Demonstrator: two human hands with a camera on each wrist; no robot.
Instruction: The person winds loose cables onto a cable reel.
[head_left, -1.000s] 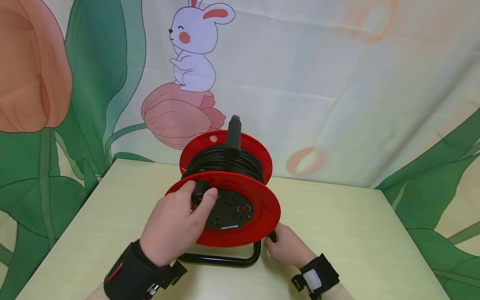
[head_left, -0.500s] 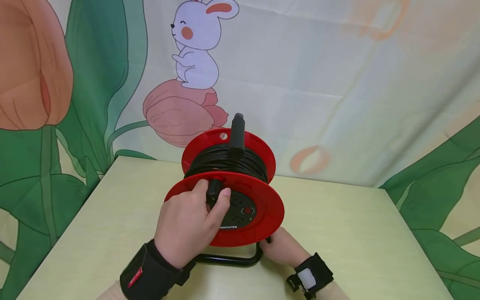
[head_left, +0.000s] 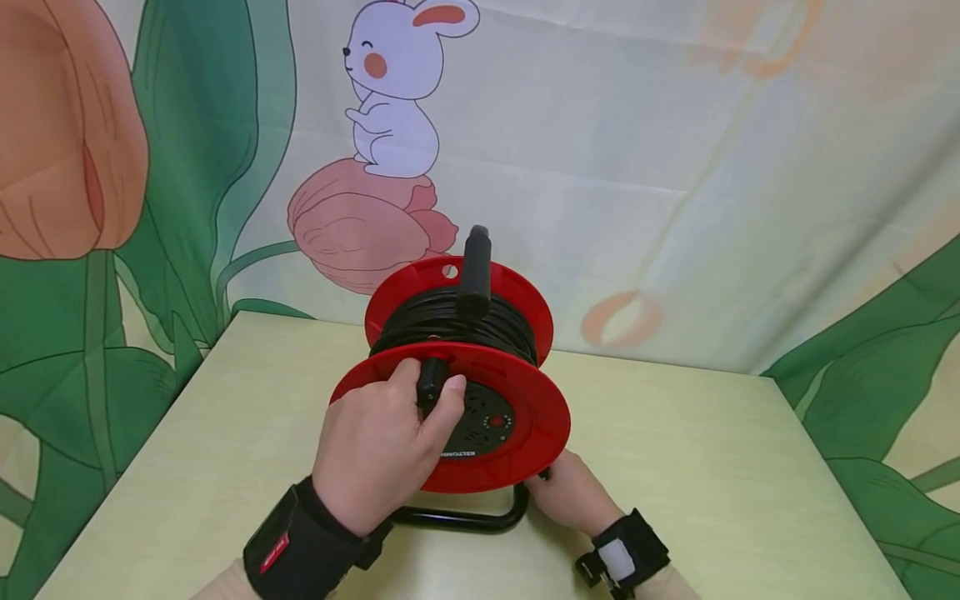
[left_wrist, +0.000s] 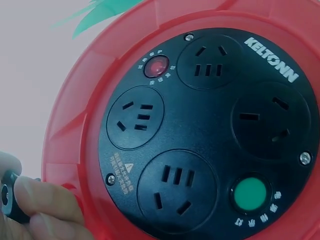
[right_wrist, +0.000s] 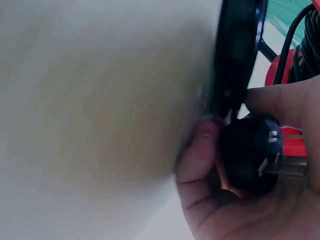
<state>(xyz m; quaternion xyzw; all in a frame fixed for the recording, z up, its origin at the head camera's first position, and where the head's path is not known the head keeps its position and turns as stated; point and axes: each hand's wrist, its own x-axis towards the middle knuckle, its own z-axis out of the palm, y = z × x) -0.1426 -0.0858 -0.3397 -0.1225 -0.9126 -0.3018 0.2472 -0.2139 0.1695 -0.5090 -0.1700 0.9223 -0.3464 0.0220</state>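
Note:
A red cable reel (head_left: pixel 536 429) wound with black cable (head_left: pixel 405 325) stands on its black tubular frame (head_left: pixel 457 521). My left hand (head_left: pixel 375 454) grips the black crank knob (head_left: pixel 432 379) near the top of the reel's front disc. In the left wrist view, the dark socket panel (left_wrist: pixel 185 120) has several outlets, a red button and a green one. My right hand (head_left: pixel 573 496) is low at the reel's right side. Its fingers curl round a black plug (right_wrist: pixel 250 150) with metal prongs, close beside the frame tube.
The reel stands on a pale yellow table (head_left: pixel 675 467). The frame's black carry handle (head_left: pixel 476 271) sticks up over the reel. Behind the table hangs a cloth (head_left: pixel 600 167) printed with a rabbit and tulips.
My left hand has carried the crank knob to the right, turning the front disc a little. My right hand has shifted slightly left, towards the frame. Little differs over the last half second.

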